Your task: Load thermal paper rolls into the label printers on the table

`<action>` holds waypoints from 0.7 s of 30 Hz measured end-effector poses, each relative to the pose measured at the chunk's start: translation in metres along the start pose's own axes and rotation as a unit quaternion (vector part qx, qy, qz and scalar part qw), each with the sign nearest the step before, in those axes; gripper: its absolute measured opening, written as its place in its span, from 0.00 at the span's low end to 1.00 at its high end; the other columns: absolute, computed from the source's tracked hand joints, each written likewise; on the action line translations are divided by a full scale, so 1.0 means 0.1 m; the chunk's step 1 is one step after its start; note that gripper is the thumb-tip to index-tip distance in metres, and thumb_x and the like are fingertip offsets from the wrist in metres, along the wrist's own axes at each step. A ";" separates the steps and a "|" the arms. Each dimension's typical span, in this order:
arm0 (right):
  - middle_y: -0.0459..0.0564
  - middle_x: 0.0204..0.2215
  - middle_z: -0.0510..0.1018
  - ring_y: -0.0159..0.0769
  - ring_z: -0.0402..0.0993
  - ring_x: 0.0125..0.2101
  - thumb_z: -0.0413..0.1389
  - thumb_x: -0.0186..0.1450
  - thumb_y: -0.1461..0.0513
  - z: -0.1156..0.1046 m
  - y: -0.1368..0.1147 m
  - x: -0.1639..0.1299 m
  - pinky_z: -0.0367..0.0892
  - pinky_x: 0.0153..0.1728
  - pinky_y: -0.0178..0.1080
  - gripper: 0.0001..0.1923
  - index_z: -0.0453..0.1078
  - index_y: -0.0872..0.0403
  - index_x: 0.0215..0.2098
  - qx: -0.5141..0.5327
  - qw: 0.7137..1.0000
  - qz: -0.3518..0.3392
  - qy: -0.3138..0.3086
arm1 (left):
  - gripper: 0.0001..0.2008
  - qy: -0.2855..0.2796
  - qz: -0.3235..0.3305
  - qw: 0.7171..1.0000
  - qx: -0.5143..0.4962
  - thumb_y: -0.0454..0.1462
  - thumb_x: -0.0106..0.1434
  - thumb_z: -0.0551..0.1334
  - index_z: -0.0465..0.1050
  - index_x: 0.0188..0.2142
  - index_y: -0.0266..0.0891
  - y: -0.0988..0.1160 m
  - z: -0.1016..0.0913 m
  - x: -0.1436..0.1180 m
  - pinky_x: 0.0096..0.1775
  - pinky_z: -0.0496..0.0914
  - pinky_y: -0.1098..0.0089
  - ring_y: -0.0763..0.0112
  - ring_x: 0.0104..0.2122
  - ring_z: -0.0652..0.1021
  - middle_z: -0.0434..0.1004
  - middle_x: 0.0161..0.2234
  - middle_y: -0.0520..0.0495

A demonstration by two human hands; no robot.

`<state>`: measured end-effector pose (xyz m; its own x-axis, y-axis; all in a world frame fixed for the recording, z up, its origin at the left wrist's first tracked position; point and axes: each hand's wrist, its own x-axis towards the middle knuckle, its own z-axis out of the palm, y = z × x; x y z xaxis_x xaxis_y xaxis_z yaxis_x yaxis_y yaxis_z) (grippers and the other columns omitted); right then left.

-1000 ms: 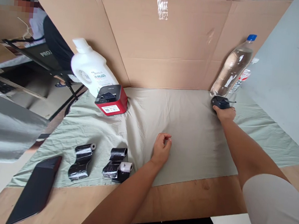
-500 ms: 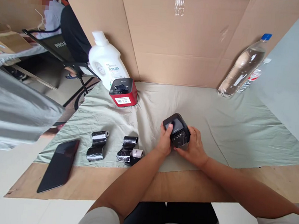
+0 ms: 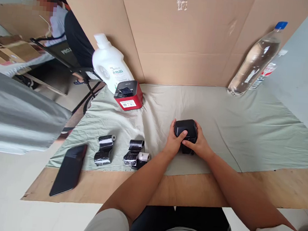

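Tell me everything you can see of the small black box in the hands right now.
The black box is small and boxy with rounded corners, and looks like smooth, slightly glossy plastic. It sits on the pale green cloth near the front middle. The left hand grips its left side, thumb on the top; the right hand cups its right side. Its lower front is hidden by fingers, so any openings cannot be told.

Matt black plastic box (image 3: 186, 130), smooth. Under it a soft, creased grey-green cloth (image 3: 250, 127) on bare wood (image 3: 203, 191). At 12 o'clock, dull brown cardboard (image 3: 182, 35); at 2, a clear glossy plastic bottle (image 3: 251, 63); at 8, shiny black film rolls (image 3: 104, 154).
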<state>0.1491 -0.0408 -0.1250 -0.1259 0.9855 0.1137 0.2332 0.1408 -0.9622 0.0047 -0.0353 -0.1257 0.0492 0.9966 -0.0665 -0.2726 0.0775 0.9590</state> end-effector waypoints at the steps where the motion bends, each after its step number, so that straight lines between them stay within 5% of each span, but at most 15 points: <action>1: 0.65 0.67 0.57 0.55 0.57 0.66 0.68 0.51 0.42 -0.01 0.02 -0.01 0.56 0.66 0.57 0.62 0.41 0.53 0.71 0.005 1.000 -0.004 0.001 | 0.50 -0.008 0.000 1.000 0.002 0.51 0.55 0.72 0.49 0.69 0.45 0.00 -0.01 0.01 0.65 0.60 0.58 0.54 0.64 0.67 0.63 0.65 0.39; 6: 0.62 0.66 0.61 0.54 0.60 0.65 0.69 0.50 0.43 -0.10 0.09 0.04 0.56 0.66 0.56 0.60 0.45 0.52 0.71 0.064 0.998 0.014 0.015 | 0.43 -0.049 -0.053 0.994 -0.080 0.48 0.58 0.68 0.53 0.69 0.48 0.02 -0.07 0.11 0.57 0.68 0.63 0.61 0.56 0.74 0.69 0.61 0.45; 11: 0.62 0.63 0.65 0.53 0.64 0.62 0.71 0.49 0.46 -0.12 0.09 0.07 0.60 0.63 0.55 0.58 0.48 0.53 0.69 0.119 0.992 0.032 0.027 | 0.39 -0.052 -0.128 0.981 -0.134 0.43 0.60 0.63 0.54 0.70 0.45 0.07 -0.10 0.16 0.31 0.71 0.71 0.72 0.27 0.76 0.79 0.35 0.51; 15: 0.60 0.61 0.69 0.52 0.66 0.60 0.71 0.50 0.47 -0.15 0.07 0.07 0.62 0.61 0.55 0.55 0.52 0.51 0.68 0.135 0.990 0.043 0.016 | 0.43 -0.055 -0.136 0.982 -0.118 0.40 0.56 0.66 0.53 0.70 0.46 0.07 -0.11 0.17 0.32 0.71 0.71 0.74 0.25 0.76 0.76 0.29 0.55; 21: 0.58 0.61 0.68 0.51 0.66 0.60 0.70 0.52 0.47 -0.22 0.07 0.06 0.61 0.62 0.56 0.50 0.55 0.50 0.66 0.146 0.988 0.055 0.007 | 0.46 -0.103 -0.130 0.981 -0.100 0.43 0.56 0.69 0.51 0.70 0.46 0.06 -0.15 0.20 0.37 0.73 0.68 0.73 0.28 0.78 0.79 0.34 0.52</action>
<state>0.1708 -0.0321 -0.1252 -0.1019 0.9948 0.0052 -0.0444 0.0006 -0.9990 -0.0102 -0.0146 -0.1256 0.3302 0.9168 -0.2247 -0.4069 0.3531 0.8425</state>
